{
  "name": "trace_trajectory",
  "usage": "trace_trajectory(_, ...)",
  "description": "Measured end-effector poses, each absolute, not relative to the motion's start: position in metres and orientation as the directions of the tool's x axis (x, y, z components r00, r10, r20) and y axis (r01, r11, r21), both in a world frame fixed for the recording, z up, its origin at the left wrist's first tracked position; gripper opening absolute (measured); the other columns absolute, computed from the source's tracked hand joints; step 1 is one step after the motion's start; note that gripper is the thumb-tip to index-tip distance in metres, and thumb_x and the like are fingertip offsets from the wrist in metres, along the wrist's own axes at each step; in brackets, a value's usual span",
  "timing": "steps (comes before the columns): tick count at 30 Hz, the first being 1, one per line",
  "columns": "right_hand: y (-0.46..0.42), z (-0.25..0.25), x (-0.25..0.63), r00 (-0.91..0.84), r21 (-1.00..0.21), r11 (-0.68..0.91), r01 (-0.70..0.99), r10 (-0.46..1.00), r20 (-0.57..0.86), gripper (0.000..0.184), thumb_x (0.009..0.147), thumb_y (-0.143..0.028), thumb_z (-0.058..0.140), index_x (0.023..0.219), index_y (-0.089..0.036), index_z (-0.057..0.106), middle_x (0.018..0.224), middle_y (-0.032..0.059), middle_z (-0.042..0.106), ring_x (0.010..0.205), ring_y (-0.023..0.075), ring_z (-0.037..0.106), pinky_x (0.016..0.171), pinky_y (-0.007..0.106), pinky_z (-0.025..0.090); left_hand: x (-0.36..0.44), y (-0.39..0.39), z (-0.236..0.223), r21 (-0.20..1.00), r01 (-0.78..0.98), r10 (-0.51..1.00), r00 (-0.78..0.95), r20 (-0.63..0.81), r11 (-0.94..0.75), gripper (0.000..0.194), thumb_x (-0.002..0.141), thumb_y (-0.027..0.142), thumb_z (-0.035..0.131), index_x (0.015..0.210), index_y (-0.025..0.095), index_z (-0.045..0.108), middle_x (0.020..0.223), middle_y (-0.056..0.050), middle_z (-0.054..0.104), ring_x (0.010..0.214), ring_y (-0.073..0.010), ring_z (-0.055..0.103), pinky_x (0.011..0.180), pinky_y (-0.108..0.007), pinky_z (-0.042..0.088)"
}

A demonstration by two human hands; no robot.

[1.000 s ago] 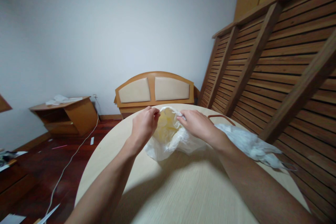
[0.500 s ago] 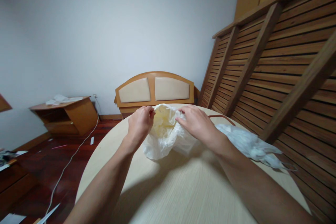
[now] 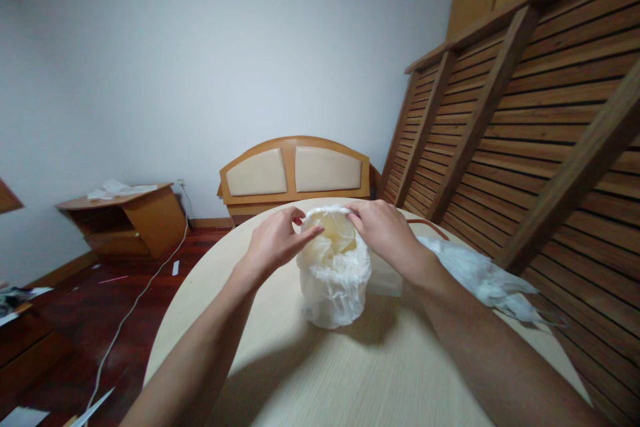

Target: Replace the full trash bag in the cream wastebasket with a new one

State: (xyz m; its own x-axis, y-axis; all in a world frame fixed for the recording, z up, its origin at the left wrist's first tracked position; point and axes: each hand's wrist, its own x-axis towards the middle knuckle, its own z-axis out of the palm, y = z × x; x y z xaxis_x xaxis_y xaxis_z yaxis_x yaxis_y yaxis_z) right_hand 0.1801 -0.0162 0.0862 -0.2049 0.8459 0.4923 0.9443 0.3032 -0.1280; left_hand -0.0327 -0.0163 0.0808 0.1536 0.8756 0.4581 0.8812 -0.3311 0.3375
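A white plastic bag (image 3: 334, 297) stands on the round table (image 3: 400, 367) in front of me. Its mouth faces up and toward me, with a crumpled, turned-over rim and a pale yellow inside. Whether a container is under the plastic, I cannot tell. At the left of the mouth is my left hand (image 3: 274, 239), its thumb stretched over the opening and apart from the curled fingers. My right hand (image 3: 387, 230) pinches the rim at the far right, thumb inside the mouth. Some translucent plastic (image 3: 386, 280) lies just right of the bag, partly behind my right wrist.
Another pale plastic bag (image 3: 483, 277) lies at the table's right side, near a brown strap (image 3: 427, 222). Slatted wood (image 3: 505, 167) leans along the right. Beyond the table stands a headboard (image 3: 295, 200). A low cabinet (image 3: 150, 220) and a white cable (image 3: 143, 293) are on the left.
The bag has shifted right and toward me and now stands more upright, with a rounder mouth. My left hand has loosened its pinch, its thumb spreading out. My right hand still grips the rim.
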Motion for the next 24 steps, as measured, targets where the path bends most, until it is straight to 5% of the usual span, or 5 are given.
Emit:
trace_trajectory(3, -0.015, 0.086, 0.18, -0.289, -0.094, 0.381, 0.92, 0.82, 0.493, 0.025, 0.099, -0.028, 0.054, 0.111, -0.025, 0.076, 0.109, 0.0082, 0.077, 0.1, 0.0262, 0.071, 0.079, 0.031, 0.049, -0.032, -0.016, 0.081, 0.344, 0.87, 0.844, 0.138, 0.518, -0.353, 0.048, 0.086, 0.061, 0.064, 0.109, 0.02, 0.069, 0.109, -0.007, 0.074, 0.082, -0.0207, 0.07, 0.068, -0.029, 0.05)
trace_trajectory(9, -0.014, 0.084, 0.179, -0.424, -0.098, 0.563, 0.82, 0.714, 0.557, 0.021, 0.097, -0.027, 0.059, 0.108, -0.028, 0.076, 0.114, 0.0036, 0.076, 0.104, 0.0219, 0.069, 0.088, 0.028, 0.048, -0.03, -0.011, 0.079, 0.269, 0.8, 0.769, 0.331, 0.547, -0.535, 0.022, 0.091, 0.037, 0.065, 0.109, 0.025, 0.071, 0.106, -0.003, 0.074, 0.081, -0.0163, 0.068, 0.069, -0.025, 0.048)
trace_trajectory(15, -0.009, 0.081, 0.179, -0.471, -0.099, 0.63, 0.771, 0.667, 0.578, 0.021, 0.098, -0.024, 0.059, 0.112, -0.026, 0.074, 0.116, 0.0025, 0.075, 0.107, 0.0208, 0.067, 0.094, 0.029, 0.047, -0.03, -0.009, 0.077, 0.172, 0.839, 0.756, 0.353, 0.551, -0.516, 0.014, 0.092, 0.035, 0.065, 0.092, 0.024, 0.074, 0.088, -0.001, 0.073, 0.075, -0.0164, 0.065, 0.064, -0.024, 0.042)
trace_trajectory(24, -0.019, 0.085, 0.17, -0.44, 0.037, 0.584, 0.811, 0.567, 0.696, 0.033, 0.095, -0.021, 0.061, 0.127, -0.017, 0.063, 0.119, 0.0109, 0.067, 0.112, 0.0261, 0.058, 0.1, 0.039, 0.047, -0.029, -0.003, 0.071, 0.048, 0.923, 0.681, 0.246, 0.689, -0.383, 0.013, 0.095, 0.03, 0.059, 0.099, 0.022, 0.069, 0.095, -0.003, 0.071, 0.081, -0.0181, 0.067, 0.064, -0.025, 0.042)
